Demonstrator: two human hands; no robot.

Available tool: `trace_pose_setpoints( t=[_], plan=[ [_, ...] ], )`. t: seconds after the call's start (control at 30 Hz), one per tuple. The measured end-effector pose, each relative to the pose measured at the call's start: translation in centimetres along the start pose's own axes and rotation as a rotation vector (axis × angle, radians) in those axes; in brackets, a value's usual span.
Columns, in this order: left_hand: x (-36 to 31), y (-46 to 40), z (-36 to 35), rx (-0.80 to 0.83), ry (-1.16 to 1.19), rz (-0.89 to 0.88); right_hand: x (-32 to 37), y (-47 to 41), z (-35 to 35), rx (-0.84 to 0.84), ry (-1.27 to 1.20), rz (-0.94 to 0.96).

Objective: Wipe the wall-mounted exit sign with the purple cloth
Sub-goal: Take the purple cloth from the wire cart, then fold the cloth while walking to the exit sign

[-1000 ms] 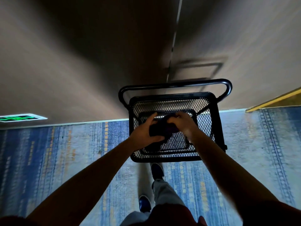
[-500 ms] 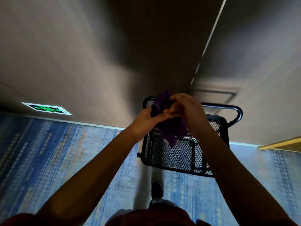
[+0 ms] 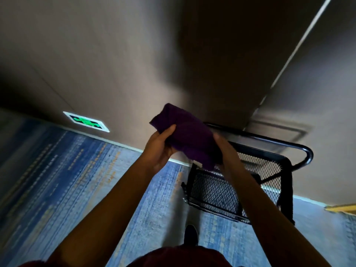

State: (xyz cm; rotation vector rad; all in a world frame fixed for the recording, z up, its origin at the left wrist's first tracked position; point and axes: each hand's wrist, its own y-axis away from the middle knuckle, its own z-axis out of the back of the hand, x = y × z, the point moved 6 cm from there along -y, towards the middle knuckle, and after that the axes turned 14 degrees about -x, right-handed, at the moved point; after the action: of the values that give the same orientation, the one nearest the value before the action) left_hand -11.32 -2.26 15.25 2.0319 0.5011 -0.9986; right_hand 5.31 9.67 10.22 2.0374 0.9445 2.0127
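A folded purple cloth (image 3: 187, 134) is held up in front of me between both hands. My left hand (image 3: 159, 149) grips its left end from below, thumb on top. At the cloth's right end my right hand (image 3: 224, 151) holds it. The exit sign (image 3: 86, 121), a white-framed panel with glowing green marks, is set low in the brown wall just above the floor, well to the left of the cloth. Neither hand touches the sign.
A black wire-mesh cart (image 3: 240, 182) with a tube handle stands against the wall, below and right of my hands. Blue patterned carpet (image 3: 67, 180) covers the floor. My shoe (image 3: 190, 236) shows beneath. A yellow strip (image 3: 342, 208) lies at the right edge.
Both hands have lifted the purple cloth out of the cart basket and raised it. My view has swung left, so the sign sits nearer the middle.
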Motion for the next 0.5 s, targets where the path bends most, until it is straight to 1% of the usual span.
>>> trace_pose_setpoints(
  t=[0.07,0.13,0.2,0.23,0.27,0.33,0.43,0.5],
  plan=[
    [-1.2,0.5,2.8,-0.052,0.094,-0.019,-0.5,0.7,-4.2,0.167,-0.112,-0.115],
    [-2.5,1.1,5.9,-0.123,0.179,-0.06,-0.3,1.3,-8.6,0.298,-0.125,-0.113],
    [-4.1,1.6,9.3,-0.206,0.252,-0.101,0.0,1.9,-12.8,0.383,-0.076,-0.027],
    [-4.9,2.0,11.1,-0.252,0.271,-0.13,-0.1,2.2,-14.8,0.414,-0.063,-0.019],
    [-5.8,2.6,13.0,-0.316,0.277,-0.162,-0.1,2.7,-16.8,0.44,-0.028,0.002],
    [-7.3,4.0,16.4,-0.453,0.292,-0.21,0.6,3.6,-20.5,0.492,0.054,0.106],
    [-8.1,6.3,21.5,-0.649,0.366,-0.239,1.5,5.7,-25.8,0.606,0.119,0.203],
    [-8.3,7.8,24.5,-0.711,0.432,-0.299,1.3,7.2,-28.8,0.695,0.159,0.275]
  ],
)
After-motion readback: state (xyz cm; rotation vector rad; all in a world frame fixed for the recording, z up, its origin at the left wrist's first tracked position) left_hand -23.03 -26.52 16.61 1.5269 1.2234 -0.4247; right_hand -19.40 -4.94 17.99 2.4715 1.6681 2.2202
